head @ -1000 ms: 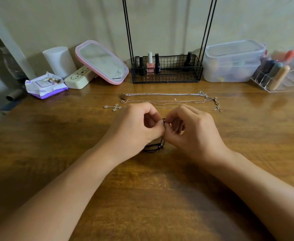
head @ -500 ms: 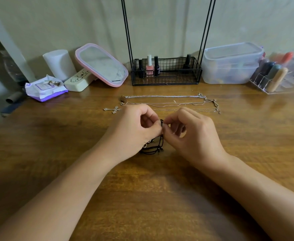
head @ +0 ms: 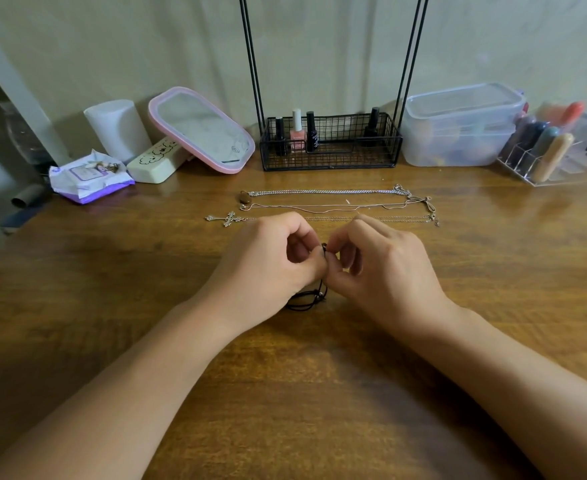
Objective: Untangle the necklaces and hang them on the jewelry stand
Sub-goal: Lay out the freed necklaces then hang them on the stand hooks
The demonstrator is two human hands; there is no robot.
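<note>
1. Black cord necklace point(head: 307, 299), bunched in loops on a wooden table point(head: 77, 306), is pinched at its upper end by both hands, fingertips meeting at the middle of the scene.
2. The left hand point(head: 268, 268) curls its fingers and thumb round the cord; the right hand point(head: 385, 271) pinches the same strand just beside it, the two hands touching.
3. The rest of the cord hangs below the fingers and rests on the table between the wrists.
4. Beyond the hands, three silver chains point(head: 337, 202) lie stretched side by side, one with a brown pendant point(head: 245, 197), the nearest with a cross point(head: 229, 219) at its left end.
5. Farther back stands the jewelry stand point(head: 330, 143), a black wire basket holding nail polish bottles, its thin rods rising out of view.
6. A pink-framed mirror point(head: 202, 128) leans to its left; a clear lidded box point(head: 458, 126) sits to its right.
</note>
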